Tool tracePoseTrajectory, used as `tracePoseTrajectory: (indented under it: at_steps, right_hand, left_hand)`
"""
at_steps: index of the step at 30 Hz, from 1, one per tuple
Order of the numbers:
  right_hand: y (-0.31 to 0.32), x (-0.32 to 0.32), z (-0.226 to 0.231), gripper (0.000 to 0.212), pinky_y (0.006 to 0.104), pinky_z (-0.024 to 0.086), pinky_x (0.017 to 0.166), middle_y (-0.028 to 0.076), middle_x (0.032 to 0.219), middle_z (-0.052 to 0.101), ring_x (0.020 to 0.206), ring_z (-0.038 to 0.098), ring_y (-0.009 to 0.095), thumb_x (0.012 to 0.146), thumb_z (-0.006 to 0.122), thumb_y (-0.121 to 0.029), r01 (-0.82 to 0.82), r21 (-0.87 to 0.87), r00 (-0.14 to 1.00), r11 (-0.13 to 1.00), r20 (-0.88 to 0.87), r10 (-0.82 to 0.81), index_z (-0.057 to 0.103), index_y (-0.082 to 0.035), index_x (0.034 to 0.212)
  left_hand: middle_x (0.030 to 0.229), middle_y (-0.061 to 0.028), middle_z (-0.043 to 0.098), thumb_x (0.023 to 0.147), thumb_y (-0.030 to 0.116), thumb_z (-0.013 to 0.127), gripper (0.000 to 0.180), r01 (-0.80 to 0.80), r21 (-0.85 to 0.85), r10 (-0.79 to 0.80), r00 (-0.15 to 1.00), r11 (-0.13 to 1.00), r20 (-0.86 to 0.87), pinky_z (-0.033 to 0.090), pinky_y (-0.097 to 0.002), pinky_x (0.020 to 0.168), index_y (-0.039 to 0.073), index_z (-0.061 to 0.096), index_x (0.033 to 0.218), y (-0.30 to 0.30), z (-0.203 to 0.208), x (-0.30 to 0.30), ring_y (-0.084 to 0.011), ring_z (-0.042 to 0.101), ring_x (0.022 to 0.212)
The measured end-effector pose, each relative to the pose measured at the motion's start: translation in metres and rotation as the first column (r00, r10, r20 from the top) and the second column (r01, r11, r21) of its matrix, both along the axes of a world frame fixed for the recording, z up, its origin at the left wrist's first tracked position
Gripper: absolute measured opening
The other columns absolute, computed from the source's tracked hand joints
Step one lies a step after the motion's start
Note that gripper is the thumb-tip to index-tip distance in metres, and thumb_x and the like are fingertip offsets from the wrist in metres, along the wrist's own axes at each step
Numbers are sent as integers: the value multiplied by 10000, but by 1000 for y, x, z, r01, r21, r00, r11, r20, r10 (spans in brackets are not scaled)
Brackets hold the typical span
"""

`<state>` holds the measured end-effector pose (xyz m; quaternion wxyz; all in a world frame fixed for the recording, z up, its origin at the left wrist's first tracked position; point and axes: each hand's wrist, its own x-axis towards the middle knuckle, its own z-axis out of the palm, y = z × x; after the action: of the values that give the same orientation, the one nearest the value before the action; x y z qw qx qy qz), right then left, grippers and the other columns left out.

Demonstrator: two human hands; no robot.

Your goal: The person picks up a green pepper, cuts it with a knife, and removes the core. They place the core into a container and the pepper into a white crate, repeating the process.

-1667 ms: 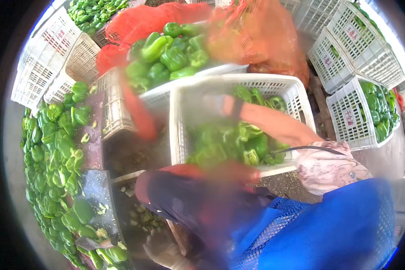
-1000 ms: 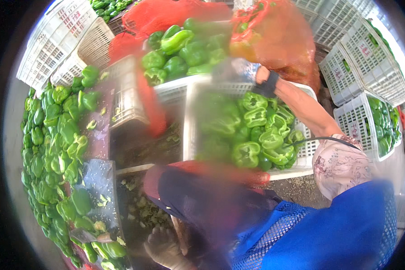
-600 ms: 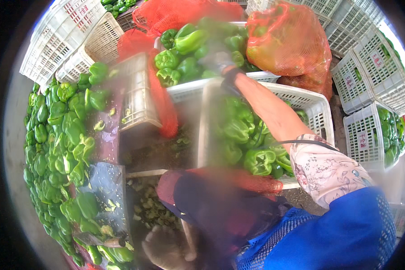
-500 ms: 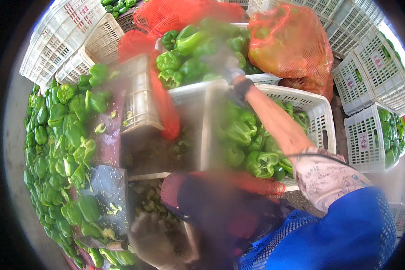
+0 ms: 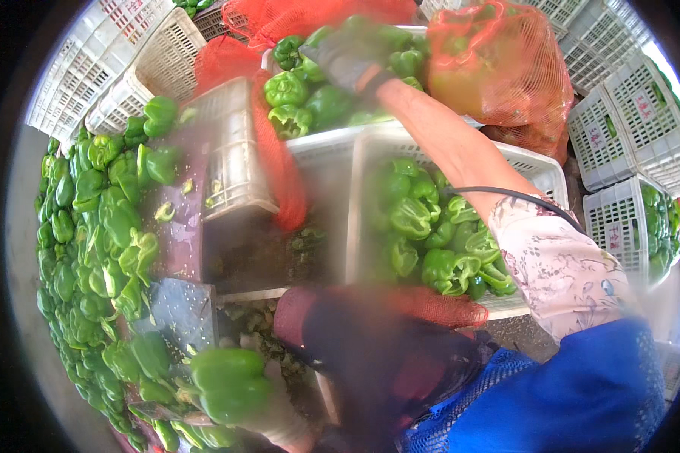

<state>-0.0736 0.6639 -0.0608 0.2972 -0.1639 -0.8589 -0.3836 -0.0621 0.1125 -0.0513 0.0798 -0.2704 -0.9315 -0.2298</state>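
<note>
A large green bell pepper is held up in my left hand at the lower left, its fingers largely behind the pepper. A knife with a wooden handle lies beside it at the table's edge. My right hand, in a grey glove with a dark wristband, reaches over whole green peppers in the far white crate. Its fingertips touch the peppers there, but blur hides how they are bent. Under my right forearm, a nearer white crate holds cut-open green peppers.
Many green peppers heap along the left table, beside a metal plate. Red mesh sacks, one full sack, lie behind and right. White crates stack at both sides. A black cord crosses my right arm.
My right hand has moved leftward and farther over the far crate's peppers. A green pepper now shows in my left hand, which appeared without one before.
</note>
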Motion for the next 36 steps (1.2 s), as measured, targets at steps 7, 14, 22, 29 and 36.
tracePoseTrajectory:
  at_steps: [7,14,22,29,36]
  right_hand:
    - [30,20,6,341,386,542,810,158,968,703,855,692,265,840,579,-344,86,-515,967,853,-164,-197,705,-66,994]
    - [-85,-21,-13,625,426,446,977,123,1222,606,1156,561,301,705,707,-440,-22,-878,918,478,-208,-339,601,-157,1252]
    - [-64,-1,-6,610,394,491,931,170,1288,530,1150,562,310,759,681,-311,-312,-898,852,311,-409,-326,517,-101,1308]
    - [-132,-5,1,463,364,512,920,136,1187,614,1044,615,193,924,561,-217,-911,52,78,-408,-952,-295,459,-66,1349]
    - [-125,-26,2,429,378,500,912,174,1122,659,1041,633,291,867,590,-396,-446,-785,889,429,-332,315,669,-58,1119]
  left_hand:
    - [1408,-182,449,994,181,438,574,-190,87,196,979,978,-58,336,-620,1069,72,200,1505,-55,27,-14,-376,425,1308]
    - [1397,-189,453,971,165,483,587,-275,279,257,961,920,98,361,-585,1060,49,225,1485,-81,33,-41,-363,443,1288]
    - [1385,-196,458,945,147,535,603,-332,324,319,943,886,94,389,-544,1049,21,253,1463,-90,42,-57,-347,464,1266]
    - [1375,-202,462,922,132,580,617,-345,514,301,938,786,168,414,-509,1040,-2,278,1443,-108,43,-73,-334,482,1246]
    - [1364,-209,467,899,116,625,632,-430,486,440,892,761,102,438,-474,1030,-26,303,1423,-140,56,-82,-320,500,1226]
